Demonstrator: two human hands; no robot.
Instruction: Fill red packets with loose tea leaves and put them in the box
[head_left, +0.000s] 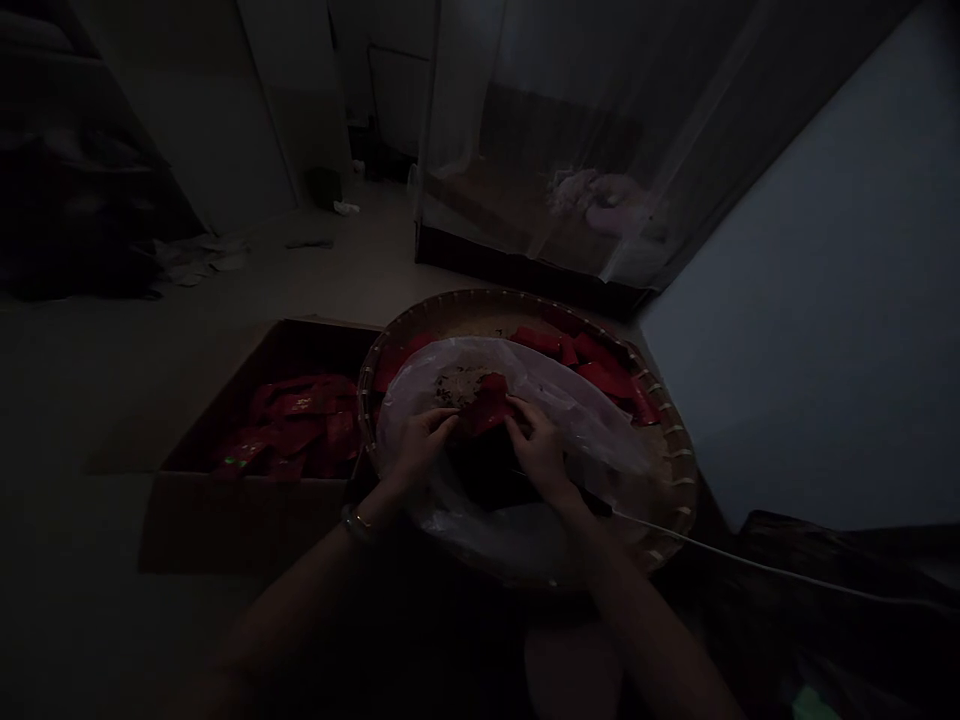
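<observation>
Red packet [491, 408], pinched by the left hand [426, 440] and right hand [538, 448], sits over plastic [615, 432], nearer the tray's [681, 455] left edge than its right, beside brown bits [454, 386]. Working its edges seems the step; next likely calls for steady, even pinches.

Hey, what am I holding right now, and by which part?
A red packet: your right hand pinches its right edge; your left hand is at its left side, grip unclear.
</observation>
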